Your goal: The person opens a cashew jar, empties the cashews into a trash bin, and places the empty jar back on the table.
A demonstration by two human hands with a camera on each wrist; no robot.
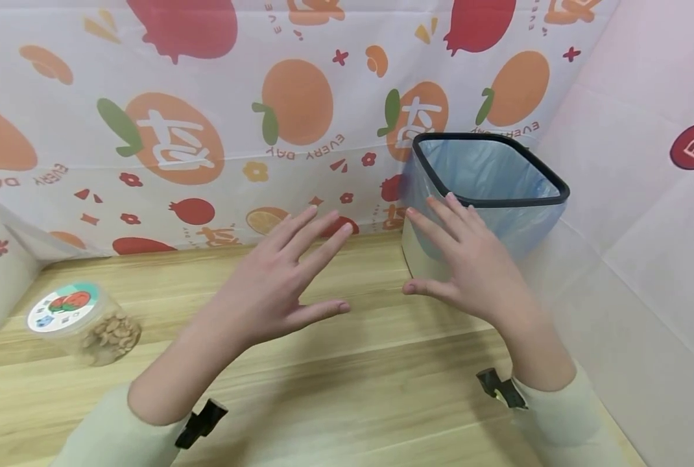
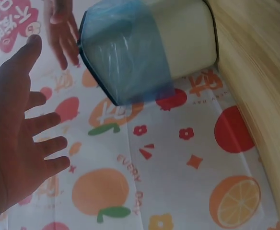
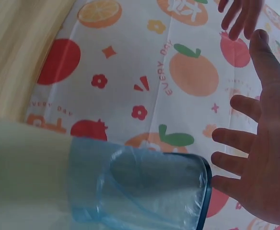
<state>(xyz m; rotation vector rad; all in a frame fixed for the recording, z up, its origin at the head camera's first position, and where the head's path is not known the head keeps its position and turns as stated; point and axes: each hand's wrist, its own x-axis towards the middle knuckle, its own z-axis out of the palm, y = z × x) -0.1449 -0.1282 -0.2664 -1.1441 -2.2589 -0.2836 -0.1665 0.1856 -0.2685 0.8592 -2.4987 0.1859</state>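
Both hands hover above the wooden table with fingers spread, holding nothing. In the head view my left hand (image 1: pixel 274 279) is near the middle, palm turned down and inward. My right hand (image 1: pixel 469 263) is in front of the trash bin (image 1: pixel 423 243), overlapping its near side from this angle; I cannot tell whether it touches the bin. The bin is pale, with a black rim (image 1: pixel 493 203) and a blue plastic bag (image 1: pixel 487 165) lining it and folded over the outside. In the left wrist view, the left hand (image 2: pixel 20 129) is apart from the bin (image 2: pixel 188 38).
A clear jar (image 1: pixel 84 324) of cashew-like nuts with a printed lid stands at the left of the table (image 1: pixel 335 402). A fruit-patterned cloth (image 1: pixel 218 130) hangs behind, and a pale wall covering (image 1: pixel 650 214) rises at the right, beside the bin.
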